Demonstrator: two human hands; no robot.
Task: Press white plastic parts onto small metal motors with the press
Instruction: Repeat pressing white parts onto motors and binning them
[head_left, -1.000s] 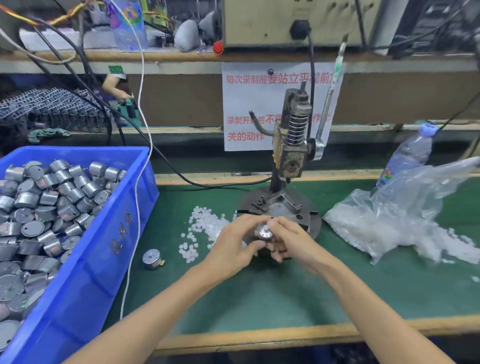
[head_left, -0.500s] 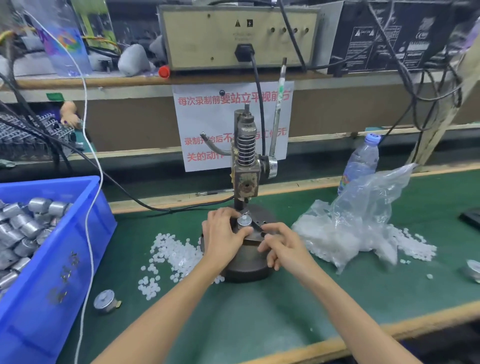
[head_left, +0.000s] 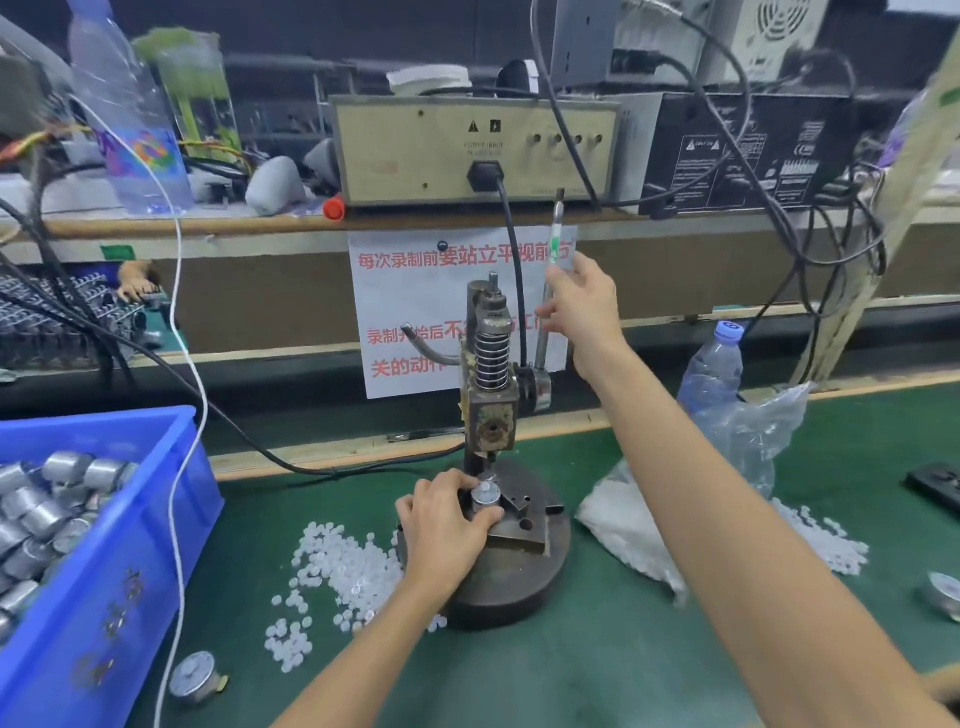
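A small metal motor (head_left: 485, 497) with a white plastic part on top sits on the round base (head_left: 511, 577) of the hand press (head_left: 490, 395), under the ram. My left hand (head_left: 442, 525) grips the motor with thumb and fingers around its sides. My right hand (head_left: 579, 306) is raised at the press's upright lever (head_left: 554, 244), its fingers round the shaft. Loose white plastic parts (head_left: 332, 577) lie on the green mat left of the base.
A blue bin (head_left: 109, 597) of metal motors stands at the left. A plastic bag (head_left: 748, 441) of white parts and a water bottle (head_left: 711, 369) are to the right. One motor (head_left: 196, 676) lies near the bin, another motor (head_left: 943, 595) at the right edge. Cables hang behind.
My right hand has left the press base and risen to the lever. My left hand stays on the motor on the base. The camera has tilted upward.
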